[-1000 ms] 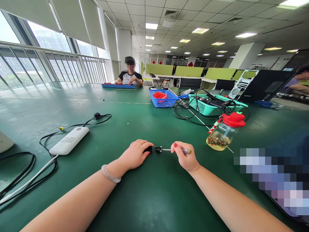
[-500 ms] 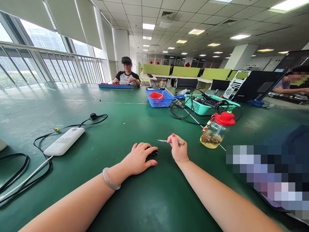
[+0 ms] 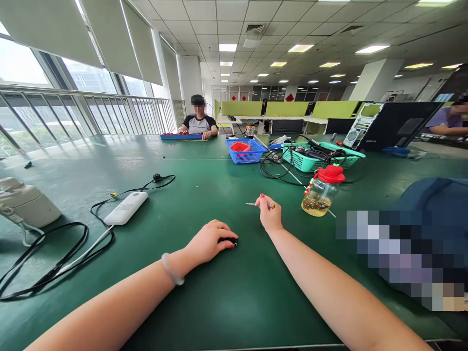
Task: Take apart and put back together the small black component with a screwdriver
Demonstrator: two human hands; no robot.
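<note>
My left hand (image 3: 210,240) rests on the green table (image 3: 226,195) with its fingers curled over a small black part (image 3: 231,241); only the part's edge shows beyond the fingertips. A bracelet sits on that wrist. My right hand (image 3: 271,214) is farther out, lifted off the table, pinching a thin screwdriver (image 3: 256,204) whose metal tip points left. The tool's tip is clear of the black part.
A glass jar with a red lid (image 3: 322,191) stands right of my right hand. A white power strip (image 3: 126,207) with black and white cables lies at left. A blue basket (image 3: 245,150) and a teal basket (image 3: 319,159) with cables sit farther back. One person sits at the far end, another at right.
My right hand has pulled the screwdriver away from the black part and lifted it farther out. My left hand has drawn the part closer and covered it.
</note>
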